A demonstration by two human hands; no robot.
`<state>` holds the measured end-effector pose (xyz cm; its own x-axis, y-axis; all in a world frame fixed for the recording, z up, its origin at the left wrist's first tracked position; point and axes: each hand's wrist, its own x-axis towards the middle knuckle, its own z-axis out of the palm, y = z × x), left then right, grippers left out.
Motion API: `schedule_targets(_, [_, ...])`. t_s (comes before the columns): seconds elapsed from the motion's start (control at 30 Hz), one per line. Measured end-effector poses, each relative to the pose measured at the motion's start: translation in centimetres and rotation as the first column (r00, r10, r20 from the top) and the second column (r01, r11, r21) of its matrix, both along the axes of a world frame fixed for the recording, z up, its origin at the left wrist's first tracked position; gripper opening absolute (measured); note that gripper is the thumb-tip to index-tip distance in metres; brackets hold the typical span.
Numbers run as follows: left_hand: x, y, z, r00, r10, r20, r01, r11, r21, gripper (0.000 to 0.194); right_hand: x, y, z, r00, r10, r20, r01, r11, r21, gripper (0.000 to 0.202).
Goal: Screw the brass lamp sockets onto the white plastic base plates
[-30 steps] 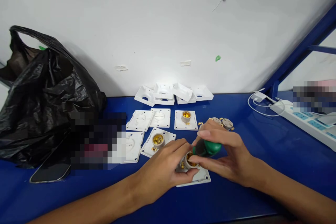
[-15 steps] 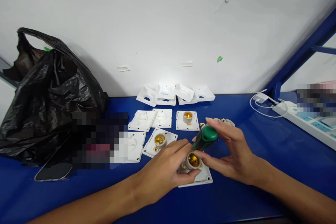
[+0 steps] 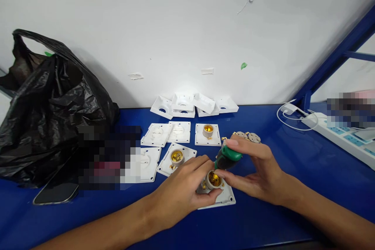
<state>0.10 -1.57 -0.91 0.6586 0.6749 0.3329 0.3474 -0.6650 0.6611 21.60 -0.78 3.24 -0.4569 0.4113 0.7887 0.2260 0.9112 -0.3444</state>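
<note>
A: What is the left hand (image 3: pixel 181 193) doing?

B: Its grip is pinched on the little round cream lamp holder with the gold inside (image 3: pixel 213 180). That sits on a white square plastic plate (image 3: pixel 225 199) on the near middle of the blue table (image 3: pixel 293 172).

A: And the right hand (image 3: pixel 258 170)?

B: Its grip is closed around a short screwdriver with a green handle (image 3: pixel 227 156), just above the holder.

A: What else is there?

B: More white plates (image 3: pixel 208 134) farther back. A crumpled black plastic bag (image 3: pixel 49 105) is on the left, and a white power strip (image 3: pixel 345 136) on the right.
</note>
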Motion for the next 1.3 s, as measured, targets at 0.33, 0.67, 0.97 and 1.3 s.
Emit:
schedule_targets(0.33, [0.01,0.1,0.02,1.0,-0.001,-0.002,0.001,0.999,0.044,0.016,-0.03,0.14,0.03,0.999,0.032,0.009,-0.032,1.0,0.001,0.085])
schedule_targets(0.67, [-0.05,0.1,0.03,1.0,-0.008,-0.005,0.008,0.999,0.04,0.016,-0.06,0.1,0.06,0.999,0.031,0.016,-0.032,0.999,0.011,0.085])
schedule_targets(0.97, [-0.04,0.12,0.09,1.0,-0.001,-0.014,0.002,0.998,0.057,0.015,-0.11,-0.01,0.18,0.999,0.033,0.022,-0.034,0.999,0.04,0.081])
schedule_targets(1.3, [0.01,0.13,0.21,1.0,-0.003,-0.013,0.004,1.0,0.03,0.014,-0.06,0.02,0.29,0.998,0.04,0.04,-0.041,0.999,0.03,0.078])
